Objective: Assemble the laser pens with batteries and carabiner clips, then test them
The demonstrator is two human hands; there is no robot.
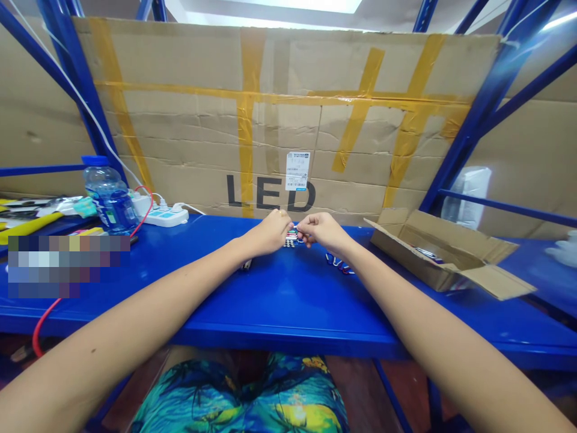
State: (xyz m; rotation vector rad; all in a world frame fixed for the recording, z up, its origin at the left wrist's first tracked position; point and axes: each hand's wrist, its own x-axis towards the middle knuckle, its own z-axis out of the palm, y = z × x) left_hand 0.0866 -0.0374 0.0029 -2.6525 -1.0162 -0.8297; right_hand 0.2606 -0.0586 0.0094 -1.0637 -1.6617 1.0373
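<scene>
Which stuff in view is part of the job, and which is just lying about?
Likely part of the job:
- small coloured pieces between the left hand and right hand, too small to identify
- coloured clips by the right forearm
- maybe the open carton

Apparently just lying about:
- blue-capped bottle
- white power strip

Tabletop (pixel 288 300) free between forearms (pixel 157 304); clips (pixel 338 263) beside right wrist, carton (pixel 412 269) farther right, bottle (pixel 110 201) left.
</scene>
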